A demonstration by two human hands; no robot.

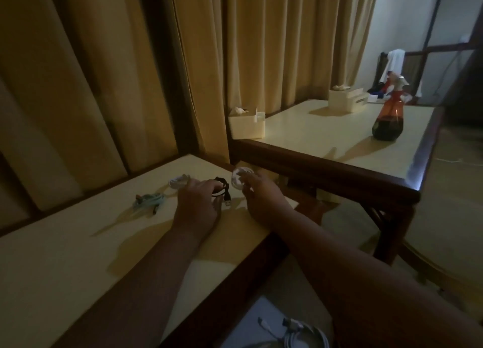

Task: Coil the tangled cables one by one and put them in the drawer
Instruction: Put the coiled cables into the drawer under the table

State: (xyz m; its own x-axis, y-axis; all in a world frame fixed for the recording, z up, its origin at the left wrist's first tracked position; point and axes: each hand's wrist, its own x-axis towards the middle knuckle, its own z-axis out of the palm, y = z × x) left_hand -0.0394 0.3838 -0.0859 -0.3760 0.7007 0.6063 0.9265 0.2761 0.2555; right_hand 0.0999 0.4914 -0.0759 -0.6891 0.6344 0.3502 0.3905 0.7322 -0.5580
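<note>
On the low cream table (78,256) lie several cables. A black USB cable (223,192) sits between my hands, and the fingers of my left hand (198,206) curl onto its loop. My right hand (261,196) pinches a coiled white cable (239,181) near the table's far corner. Another white cable (179,181) lies just beyond my left hand. A teal cable bundle (150,201) rests further left. Below the table edge, the open drawer (251,326) holds a white cable (300,330).
A higher table (326,138) stands to the right with two cream boxes (247,124) (347,99) and an amber spray bottle (389,115). Yellow curtains hang behind. A chair with clothes stands at the far right.
</note>
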